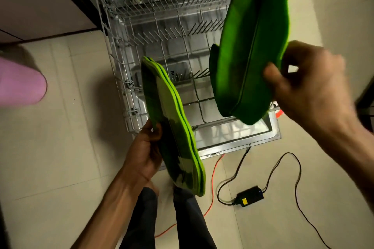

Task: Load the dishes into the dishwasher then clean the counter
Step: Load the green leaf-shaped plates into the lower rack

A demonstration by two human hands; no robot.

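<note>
**Plates on their way into the lower rack**

Step in hand, as I judge it: loading dishes; counter cleaning not begun.

- Right hand (303, 85): fingers clasped on the rim of one green plate (253, 46), held on edge, tilted, above the right side of the rack; a second may lie behind it, hard to tell.
- Left hand (145, 147): fingers grasping a stack of green plates (174, 123), on edge, over the rack's near left corner.
- Lower rack (129, 107): pulled out over the open door (271, 129), tine rows bare.
- Floor (60, 147): black adapter (250, 196), orange cable (212, 178).

Next move calls for lowering the right-hand plate upright between two tines without knocking the wires.
</note>
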